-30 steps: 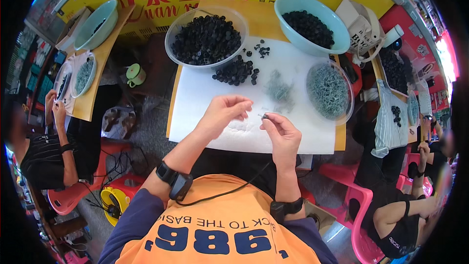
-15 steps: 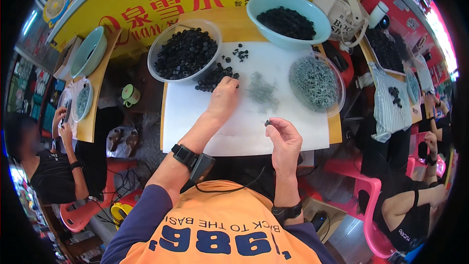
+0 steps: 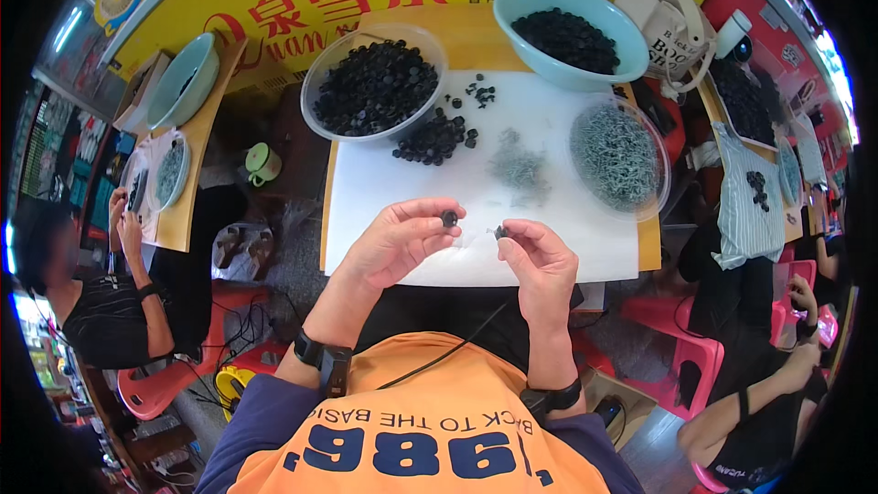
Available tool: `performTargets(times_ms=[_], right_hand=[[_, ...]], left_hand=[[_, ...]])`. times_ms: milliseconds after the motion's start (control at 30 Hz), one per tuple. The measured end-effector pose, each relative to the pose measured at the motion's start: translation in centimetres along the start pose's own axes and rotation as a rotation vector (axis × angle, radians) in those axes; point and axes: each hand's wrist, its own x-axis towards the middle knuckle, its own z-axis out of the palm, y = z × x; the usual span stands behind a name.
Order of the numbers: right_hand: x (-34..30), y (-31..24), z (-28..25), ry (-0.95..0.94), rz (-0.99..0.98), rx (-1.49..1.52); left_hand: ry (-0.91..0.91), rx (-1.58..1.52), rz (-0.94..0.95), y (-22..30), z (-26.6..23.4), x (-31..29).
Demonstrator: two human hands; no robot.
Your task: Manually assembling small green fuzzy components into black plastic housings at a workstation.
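Over the near part of the white sheet [image 3: 402,190], my left hand [image 3: 395,240] pinches a small round black cap [image 3: 449,219] between thumb and fingertips. To its right, my right hand [image 3: 541,261] is closed on a small dark piece [image 3: 501,232]; its exact kind is too small to tell. The two held parts are a short gap apart. Farther off on the sheet lie a heap of black caps [image 3: 432,141] and a loose scatter of thin grey-green screw-like pieces [image 3: 519,166]. A few smaller black parts [image 3: 479,91] sit behind the heap.
A clear tub of black caps [image 3: 308,96] stands at the back left, a pale green basin [image 3: 506,26] of black parts at the back right. A clear tub of grey-green pieces [image 3: 666,185] is at the right. People [image 3: 110,311] sit at side tables; a canvas bag [image 3: 654,23] stands behind.
My left hand has drawn back from the heap of black caps towards me, bringing a cap beside my right hand. My right hand keeps its pinch. The view has shifted slightly.
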Motion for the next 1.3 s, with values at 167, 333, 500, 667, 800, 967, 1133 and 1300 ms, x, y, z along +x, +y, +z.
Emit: performTargets(times_ms=[167,333,500,667,800,967,1133,1300], right_hand=[[0.6,-1.7,2.1,-0.119,-0.118,-0.237],[1.4,-2.2,2.7,-0.241,-0.171,-0.424],[1.7,-2.1,3.2,-0.198,-0.296,-0.538],[1.8,-2.5,4.1,-0.22,-0.331,-0.587],[2.0,-2.7,4.4,-0.242,-0.37,-0.642],[2.0,-2.5,4.5,-0.248,-0.38,-0.666],[1.8,-2.4,4.6,-0.247,-0.388,-0.688],[1.7,-2.5,4.6,-0.252,-0.378,-0.712]], left_hand=[[-0.071,-0.032,0.001,-0.3,-0.4,-1.5],[-0.074,-0.073,0.063,-0.5,-0.9,-1.7],[-0.059,-0.084,0.032,-0.2,-1.4,-1.8],[-0.04,-0.126,0.023,-0.2,-1.5,-1.8],[-0.06,-0.1,0.065,-0.5,-1.7,-1.7],[-0.046,-0.044,0.085,-0.5,-1.6,-1.7],[-0.031,-0.013,0.086,-0.5,-1.2,-1.8],[-0.027,0.033,0.109,-0.6,-1.0,-1.8]])
